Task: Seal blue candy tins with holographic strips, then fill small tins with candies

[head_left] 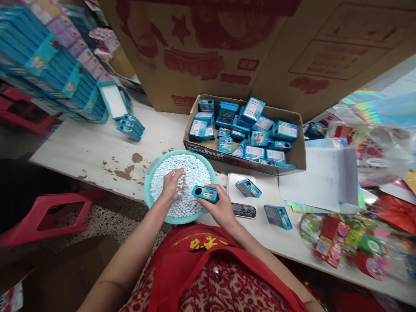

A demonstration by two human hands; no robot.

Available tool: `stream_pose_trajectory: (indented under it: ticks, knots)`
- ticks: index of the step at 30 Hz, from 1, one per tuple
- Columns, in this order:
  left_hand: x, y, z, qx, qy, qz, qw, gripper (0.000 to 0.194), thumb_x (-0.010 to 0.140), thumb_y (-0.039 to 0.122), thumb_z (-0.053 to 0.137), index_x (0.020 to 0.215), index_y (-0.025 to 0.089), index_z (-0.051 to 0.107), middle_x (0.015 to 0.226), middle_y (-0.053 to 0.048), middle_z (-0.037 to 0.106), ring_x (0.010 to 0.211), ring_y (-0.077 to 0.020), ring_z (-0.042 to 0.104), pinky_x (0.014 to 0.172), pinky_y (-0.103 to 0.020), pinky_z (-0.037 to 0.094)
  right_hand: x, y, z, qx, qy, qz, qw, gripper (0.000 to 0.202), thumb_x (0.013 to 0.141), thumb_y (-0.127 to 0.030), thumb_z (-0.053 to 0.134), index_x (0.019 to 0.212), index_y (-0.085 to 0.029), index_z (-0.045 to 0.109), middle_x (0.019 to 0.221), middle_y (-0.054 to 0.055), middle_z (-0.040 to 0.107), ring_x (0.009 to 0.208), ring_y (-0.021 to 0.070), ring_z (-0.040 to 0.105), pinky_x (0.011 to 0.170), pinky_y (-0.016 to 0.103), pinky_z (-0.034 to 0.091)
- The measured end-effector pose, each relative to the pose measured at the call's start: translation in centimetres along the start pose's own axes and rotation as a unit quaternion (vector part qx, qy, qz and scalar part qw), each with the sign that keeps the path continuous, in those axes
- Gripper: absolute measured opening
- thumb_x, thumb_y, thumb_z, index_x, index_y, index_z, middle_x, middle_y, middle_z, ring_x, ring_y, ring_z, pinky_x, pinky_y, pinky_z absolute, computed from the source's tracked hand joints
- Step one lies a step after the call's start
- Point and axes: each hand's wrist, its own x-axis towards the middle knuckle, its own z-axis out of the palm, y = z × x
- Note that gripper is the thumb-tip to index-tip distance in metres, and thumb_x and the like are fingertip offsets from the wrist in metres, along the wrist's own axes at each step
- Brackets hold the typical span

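My left hand [171,185] is in a mint-green basin [148,184], its fingers curled around some of the small white pellets [191,167] that fill it. A few pellets show at the fingertips. In my right hand [221,206] is a small blue box [204,194], gripped over the basin's right side. A round dark opening shows on the face of that box turned up to me. To its right, another blue box [248,188] lies on a white digital scale [231,184]. A further blue box [278,216] rests on the table beside the scale.
Behind the basin, an open carton [245,167] holds many blue boxes against a large cardboard box [260,56]. Blue packs [48,65] are stacked at left. White sheets [316,177] and wrapped sweets [331,242] cover the table's right. A pink stool [55,212] stands at lower left.
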Motion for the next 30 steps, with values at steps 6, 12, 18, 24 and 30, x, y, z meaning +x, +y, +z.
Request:
stream_pose_trajectory:
  ticks: [6,12,18,24,30]
  knots:
    - [-3.1,3.6,1.6,-0.221,-0.042,0.057,0.973,0.025,0.066,0.037,0.065,0.066,0.017,0.050,0.054,0.004,0.048,0.044,-0.0063,0.046,0.042,-0.019,0.035,1.6,-1.2,2.0,-0.063,-0.021,-0.084,0.994,0.028,0.072,-0.036,0.069,0.096,-0.022,0.062,0.095,0.005,0.065,0.092,0.0227,0.061,0.082,0.035,0.047]
    - [-3.3,3.3,2.0,-0.204,0.018,0.133,0.970,0.023,0.072,0.035,0.059,0.061,0.018,0.048,0.053,0.004,0.049,0.047,-0.0092,0.050,0.052,-0.024,0.041,2.3,-1.6,3.6,-0.088,-0.030,-0.123,0.988,0.027,0.074,-0.037,0.066,0.096,-0.022,0.062,0.095,0.007,0.065,0.092,0.0239,0.060,0.081,0.036,0.047]
    - [-2.7,3.2,2.4,-0.228,0.039,0.138,0.963,0.027,0.071,0.036,0.064,0.059,0.017,0.049,0.052,0.004,0.050,0.045,-0.0085,0.048,0.049,-0.023,0.038,2.6,-1.8,3.2,-0.114,-0.022,-0.140,0.983,0.027,0.073,-0.034,0.067,0.097,-0.021,0.062,0.095,0.006,0.065,0.093,0.0235,0.060,0.082,0.036,0.046]
    - [-2.6,3.6,3.1,-0.232,0.023,0.128,0.964,0.032,0.071,0.040,0.065,0.058,0.016,0.050,0.052,0.004,0.050,0.045,-0.0083,0.048,0.045,-0.022,0.036,3.4,-2.0,3.0,-0.093,-0.032,-0.135,0.986,0.029,0.071,-0.033,0.067,0.096,-0.021,0.062,0.096,0.007,0.065,0.093,0.0238,0.061,0.082,0.036,0.046]
    - [-2.7,4.3,3.5,-0.222,0.017,0.112,0.968,0.036,0.069,0.044,0.068,0.055,0.016,0.049,0.046,0.004,0.050,0.044,-0.0087,0.049,0.049,-0.023,0.038,3.8,-1.9,2.8,-0.060,-0.046,-0.098,0.992,0.029,0.068,-0.031,0.069,0.095,-0.022,0.062,0.097,0.005,0.065,0.094,0.0238,0.060,0.084,0.037,0.045]
